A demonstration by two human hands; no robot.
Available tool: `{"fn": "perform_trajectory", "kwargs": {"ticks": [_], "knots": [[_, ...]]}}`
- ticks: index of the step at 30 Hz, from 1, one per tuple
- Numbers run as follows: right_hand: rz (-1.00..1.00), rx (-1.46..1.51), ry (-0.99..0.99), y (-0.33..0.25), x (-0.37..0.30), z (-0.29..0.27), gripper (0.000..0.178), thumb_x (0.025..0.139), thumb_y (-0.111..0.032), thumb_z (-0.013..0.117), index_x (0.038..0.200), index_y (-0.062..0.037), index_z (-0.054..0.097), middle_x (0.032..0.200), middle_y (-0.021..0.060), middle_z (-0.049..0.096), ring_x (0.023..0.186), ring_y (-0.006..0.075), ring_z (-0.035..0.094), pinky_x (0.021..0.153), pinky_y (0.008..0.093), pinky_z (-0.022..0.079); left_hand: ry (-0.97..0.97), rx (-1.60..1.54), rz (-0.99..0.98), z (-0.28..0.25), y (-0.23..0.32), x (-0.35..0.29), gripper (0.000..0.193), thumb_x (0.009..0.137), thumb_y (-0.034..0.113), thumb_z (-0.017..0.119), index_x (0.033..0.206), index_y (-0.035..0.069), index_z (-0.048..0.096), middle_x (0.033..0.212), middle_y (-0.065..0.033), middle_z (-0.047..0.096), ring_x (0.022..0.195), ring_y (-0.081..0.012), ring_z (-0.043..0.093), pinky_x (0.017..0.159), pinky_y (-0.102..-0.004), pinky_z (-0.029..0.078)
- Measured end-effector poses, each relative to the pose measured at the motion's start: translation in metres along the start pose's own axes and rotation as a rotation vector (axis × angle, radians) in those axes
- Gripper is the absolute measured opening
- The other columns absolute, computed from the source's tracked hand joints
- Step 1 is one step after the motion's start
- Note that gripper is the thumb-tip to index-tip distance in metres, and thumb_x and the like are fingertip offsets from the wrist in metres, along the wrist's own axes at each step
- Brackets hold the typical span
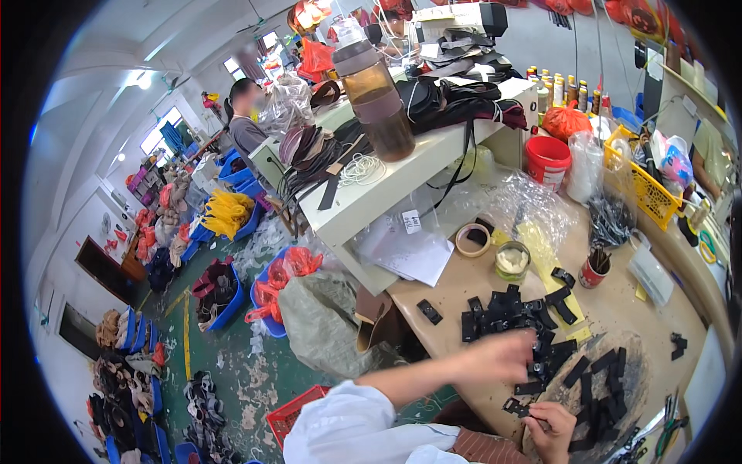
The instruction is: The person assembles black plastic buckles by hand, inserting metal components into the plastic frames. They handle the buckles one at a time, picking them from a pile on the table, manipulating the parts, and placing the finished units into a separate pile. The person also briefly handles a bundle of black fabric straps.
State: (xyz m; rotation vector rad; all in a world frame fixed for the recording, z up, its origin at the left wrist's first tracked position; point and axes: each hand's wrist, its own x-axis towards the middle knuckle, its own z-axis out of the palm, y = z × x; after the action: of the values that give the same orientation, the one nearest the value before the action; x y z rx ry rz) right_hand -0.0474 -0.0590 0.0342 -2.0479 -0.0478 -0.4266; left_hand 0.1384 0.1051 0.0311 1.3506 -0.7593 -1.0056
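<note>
My left hand (501, 357) reaches out over a pile of short black strap pieces (506, 311) on the tan worktable (448, 282). Motion blurs its fingers, so whether it holds anything cannot be made out. Nearer the table's front edge, my right hand (550, 430) is closed in a pinch on a small black strap piece with a buckle (515, 407). More black strap pieces (598, 387) lie spread on a worn round patch just right of that hand. One single black piece (429, 312) sits apart at the left.
Behind the pile stand a tape roll (472, 240), an open jar (512, 261) and a red cup of thin sticks (594, 268). A red bucket (548, 162) and a yellow basket (643, 182) are farther back. Scissors (669, 430) lie at right. A bottle (376, 100) tops the raised shelf; a person (246, 124) sits beyond.
</note>
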Motion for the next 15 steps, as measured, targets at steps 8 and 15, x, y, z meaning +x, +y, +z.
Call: {"fn": "perform_trajectory", "kwargs": {"ticks": [8, 15], "knots": [[0.011, 0.033, -0.057, 0.045, -0.021, 0.012, 0.020, 0.070, -0.001, 0.072, 0.087, 0.0001, 0.062, 0.090, 0.0139, 0.063, 0.076, 0.0244, 0.062, 0.066, 0.0301, 0.050, 1.483, 0.772, 0.674, -0.207, 0.190, 0.024, 0.108, 0.065, 0.032, 0.080, 0.137, -0.008, 0.011, 0.136, -0.0296, 0.027, 0.128, -0.0353, 0.029, 0.106, -0.0413, 0.025], [0.087, 0.085, -0.027, 0.055, -0.021, 0.012, 0.020, 0.065, -0.002, 0.076, 0.080, -0.0008, 0.062, 0.083, 0.0126, 0.063, 0.068, 0.0184, 0.063, 0.057, 0.0255, 0.050, 1.372, 0.772, 0.588, -0.282, 0.227, 0.032, 0.100, 0.057, 0.033, 0.085, 0.124, -0.011, 0.025, 0.115, -0.0256, 0.048, 0.107, -0.0316, 0.052, 0.094, -0.0348, 0.041]]}}
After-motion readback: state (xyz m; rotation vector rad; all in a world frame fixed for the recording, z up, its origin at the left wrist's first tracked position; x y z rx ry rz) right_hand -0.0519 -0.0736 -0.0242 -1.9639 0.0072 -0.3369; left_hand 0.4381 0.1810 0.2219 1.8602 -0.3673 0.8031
